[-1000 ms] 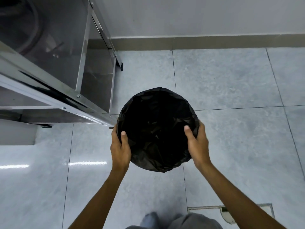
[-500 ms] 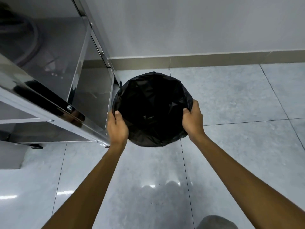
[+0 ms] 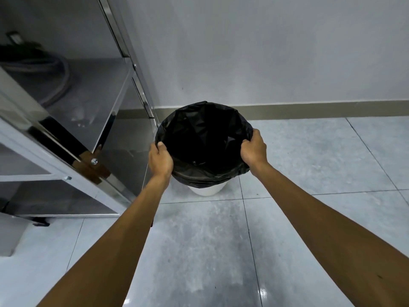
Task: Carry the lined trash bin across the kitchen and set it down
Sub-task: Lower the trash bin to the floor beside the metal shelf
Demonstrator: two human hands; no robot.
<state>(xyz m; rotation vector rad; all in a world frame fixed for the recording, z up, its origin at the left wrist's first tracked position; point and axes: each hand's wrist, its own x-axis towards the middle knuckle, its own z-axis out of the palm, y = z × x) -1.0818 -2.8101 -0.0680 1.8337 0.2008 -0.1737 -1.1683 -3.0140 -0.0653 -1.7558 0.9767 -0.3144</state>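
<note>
The trash bin (image 3: 208,189) is white and round, lined with a black plastic bag (image 3: 203,138) folded over its rim. It is low at the floor near the wall, just right of the steel shelf unit; whether its base touches the tiles I cannot tell. My left hand (image 3: 159,161) grips the rim on the left side, thumb inside the bag. My right hand (image 3: 253,149) grips the rim on the right side. Both arms are stretched out forward. The inside of the bin is dark.
A stainless steel shelf unit (image 3: 93,120) stands on the left, its corner post close to the bin. A grey hose (image 3: 55,85) lies on its upper shelf. A white wall with a brown skirting board (image 3: 321,111) runs behind. Grey floor tiles (image 3: 309,173) spread to the right.
The bin has moved away from me toward the wall and downward, with both arms extending. Its white base now shows below the bag.
</note>
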